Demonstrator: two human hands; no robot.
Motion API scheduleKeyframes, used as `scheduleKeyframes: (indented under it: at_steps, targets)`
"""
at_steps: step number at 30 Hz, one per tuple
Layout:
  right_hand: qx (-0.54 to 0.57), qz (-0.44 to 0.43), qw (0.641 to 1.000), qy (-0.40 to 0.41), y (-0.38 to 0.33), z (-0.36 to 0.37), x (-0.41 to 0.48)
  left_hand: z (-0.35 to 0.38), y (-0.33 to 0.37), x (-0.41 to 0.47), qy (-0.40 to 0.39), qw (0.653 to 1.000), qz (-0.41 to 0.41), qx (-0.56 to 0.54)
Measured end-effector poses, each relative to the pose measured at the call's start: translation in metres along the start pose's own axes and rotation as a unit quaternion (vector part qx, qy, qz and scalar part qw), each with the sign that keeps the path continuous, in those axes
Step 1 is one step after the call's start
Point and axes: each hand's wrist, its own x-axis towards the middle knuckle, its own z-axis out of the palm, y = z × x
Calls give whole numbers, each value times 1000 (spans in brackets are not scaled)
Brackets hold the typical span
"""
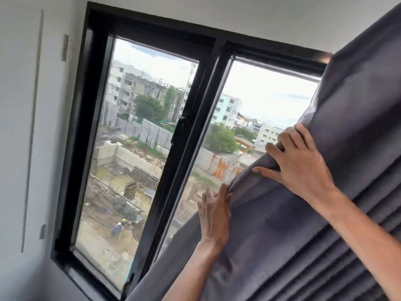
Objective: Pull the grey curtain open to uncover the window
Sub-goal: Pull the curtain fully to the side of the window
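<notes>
Gripping the leading edge of the grey curtain [314, 203], both hands sit on the right part of the window [152, 137]; the right hand [301, 161] has its fingers curled around the folded hem, the left hand [214, 216] pinches the same edge lower down. For a good pull, I think both should move sideways together, so the cloth gathers evenly; the fabric looks thick, matte and soft, in deep vertical pleats, against the glossy black frame [86, 127].
</notes>
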Motion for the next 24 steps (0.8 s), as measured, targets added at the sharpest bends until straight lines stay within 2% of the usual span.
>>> scheduleKeyframes:
  at_steps: [4, 8, 14, 24]
  targets:
    - [-14, 45, 998, -30, 46, -12, -45, 12, 50, -14, -17, 999, 36, -17]
    - [-35, 102, 993, -38, 98, -27, -90, 23, 107, -24, -71, 993, 73, -61]
    - [-74, 172, 979, -85, 168, -44, -161, 67, 180, -47, -106, 983, 128, -81]
    - [-105, 218, 952, -185, 236, -43, -252, 138, 254, -102, -181, 954, 161, -174]
